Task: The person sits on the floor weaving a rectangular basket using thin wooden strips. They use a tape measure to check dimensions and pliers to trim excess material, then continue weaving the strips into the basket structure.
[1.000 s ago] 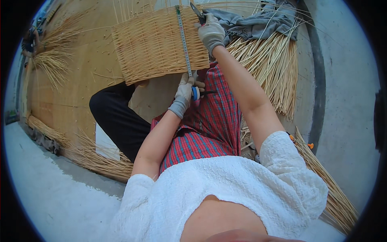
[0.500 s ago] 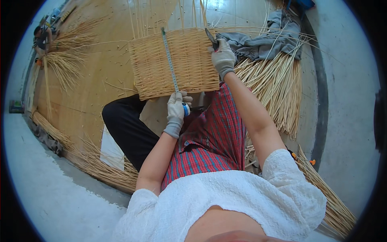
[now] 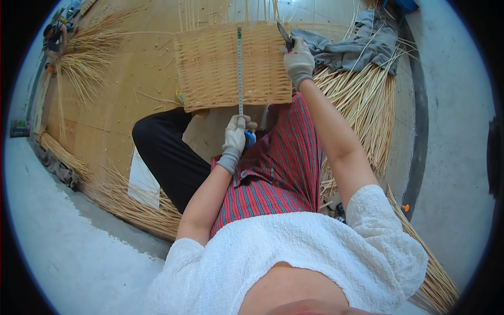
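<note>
A woven rattan panel, with loose canes rising from its top edge, is held up over my bent legs. A tape measure's strip runs vertically across it, down to my gloved left hand, which is closed on the blue-and-white tape case below the panel. My gloved right hand is closed on dark-bladed shears at the panel's upper right side, with the blades pointing up. Whether its fingers also grip the weave is hidden.
A person is at the far left beside fanned canes. Grey cloth lies on a thick cane bundle at the right. More canes and a white sheet lie at lower left. An orange-handled object is at the right.
Since one second ago the panel and both hands have shifted right in view. The tape strip stands more upright. Both hands keep their holds.
</note>
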`<act>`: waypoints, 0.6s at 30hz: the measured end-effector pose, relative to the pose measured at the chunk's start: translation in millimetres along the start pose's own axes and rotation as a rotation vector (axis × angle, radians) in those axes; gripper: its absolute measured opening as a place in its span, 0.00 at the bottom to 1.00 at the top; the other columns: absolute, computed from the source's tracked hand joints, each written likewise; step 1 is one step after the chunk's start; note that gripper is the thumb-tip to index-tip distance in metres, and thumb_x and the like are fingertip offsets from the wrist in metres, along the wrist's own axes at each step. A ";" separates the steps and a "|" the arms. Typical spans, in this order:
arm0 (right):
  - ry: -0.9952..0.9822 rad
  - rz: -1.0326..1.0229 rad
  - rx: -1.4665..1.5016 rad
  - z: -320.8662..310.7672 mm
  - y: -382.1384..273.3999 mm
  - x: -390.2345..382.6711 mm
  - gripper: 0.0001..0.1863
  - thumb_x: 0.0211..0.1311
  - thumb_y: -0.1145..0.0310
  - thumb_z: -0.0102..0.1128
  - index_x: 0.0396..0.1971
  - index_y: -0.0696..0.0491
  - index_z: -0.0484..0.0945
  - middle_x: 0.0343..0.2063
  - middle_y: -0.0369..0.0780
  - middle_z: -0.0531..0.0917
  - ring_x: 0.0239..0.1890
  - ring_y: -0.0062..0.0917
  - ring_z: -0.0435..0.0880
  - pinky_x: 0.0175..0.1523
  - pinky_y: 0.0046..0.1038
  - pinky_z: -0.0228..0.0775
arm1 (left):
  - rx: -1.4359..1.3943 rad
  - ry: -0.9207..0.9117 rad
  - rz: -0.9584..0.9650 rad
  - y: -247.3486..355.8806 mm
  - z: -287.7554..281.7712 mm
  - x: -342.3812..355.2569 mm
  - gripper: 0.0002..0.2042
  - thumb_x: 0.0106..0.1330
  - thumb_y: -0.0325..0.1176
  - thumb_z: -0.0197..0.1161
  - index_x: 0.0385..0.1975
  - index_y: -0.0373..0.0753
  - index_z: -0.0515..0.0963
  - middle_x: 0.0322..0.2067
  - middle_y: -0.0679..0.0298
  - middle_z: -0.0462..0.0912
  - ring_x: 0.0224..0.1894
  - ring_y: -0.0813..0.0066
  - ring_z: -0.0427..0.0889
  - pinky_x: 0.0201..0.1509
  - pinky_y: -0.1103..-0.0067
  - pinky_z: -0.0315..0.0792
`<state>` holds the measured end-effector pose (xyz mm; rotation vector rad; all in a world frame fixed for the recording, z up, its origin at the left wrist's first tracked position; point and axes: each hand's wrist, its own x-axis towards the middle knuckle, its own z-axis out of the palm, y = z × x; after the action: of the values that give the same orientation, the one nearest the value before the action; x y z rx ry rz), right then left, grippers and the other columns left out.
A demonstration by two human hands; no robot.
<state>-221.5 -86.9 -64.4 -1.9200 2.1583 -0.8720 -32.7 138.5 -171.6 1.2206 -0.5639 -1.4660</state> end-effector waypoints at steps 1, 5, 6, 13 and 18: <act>0.001 0.003 -0.002 0.7 1.5 0.5 0.23 0.60 0.51 0.68 0.48 0.50 0.75 0.46 0.48 0.83 0.50 0.48 0.82 0.53 0.47 0.73 | 0.009 -0.001 -0.002 13.2 4.9 0.3 0.10 0.81 0.37 0.50 0.43 0.40 0.76 0.30 0.58 0.85 0.23 0.76 0.81 0.25 0.77 0.78; 0.052 -0.074 0.051 5.4 13.9 0.8 0.23 0.60 0.54 0.69 0.51 0.49 0.75 0.45 0.47 0.82 0.48 0.47 0.82 0.51 0.45 0.73 | -0.081 0.002 -0.055 46.8 3.6 6.5 0.12 0.81 0.41 0.50 0.42 0.39 0.76 0.28 0.60 0.84 0.21 0.77 0.80 0.24 0.78 0.78; 0.019 -0.044 0.035 1.6 10.5 -2.3 0.23 0.60 0.55 0.69 0.51 0.49 0.76 0.44 0.47 0.82 0.48 0.47 0.82 0.50 0.43 0.73 | -0.061 0.027 -0.070 56.0 5.4 3.2 0.13 0.81 0.41 0.50 0.42 0.39 0.76 0.28 0.60 0.84 0.21 0.77 0.80 0.24 0.78 0.78; 0.047 -0.087 -0.010 5.0 6.5 -0.1 0.22 0.61 0.51 0.64 0.51 0.46 0.76 0.48 0.46 0.83 0.51 0.45 0.83 0.55 0.44 0.74 | 0.046 0.044 -0.132 33.2 -9.5 7.7 0.12 0.81 0.41 0.48 0.48 0.38 0.71 0.26 0.59 0.83 0.21 0.73 0.81 0.24 0.74 0.80; 0.011 -0.037 -0.028 5.0 9.7 -4.0 0.22 0.62 0.52 0.64 0.51 0.46 0.76 0.50 0.45 0.83 0.52 0.46 0.82 0.55 0.45 0.73 | 0.070 0.053 -0.176 34.0 -11.5 15.8 0.09 0.81 0.39 0.47 0.49 0.41 0.68 0.26 0.57 0.84 0.19 0.70 0.82 0.22 0.74 0.80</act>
<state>-226.9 -84.6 -74.4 -1.9793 2.1586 -0.8649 -5.9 117.1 -152.6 1.3884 -0.4854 -1.5666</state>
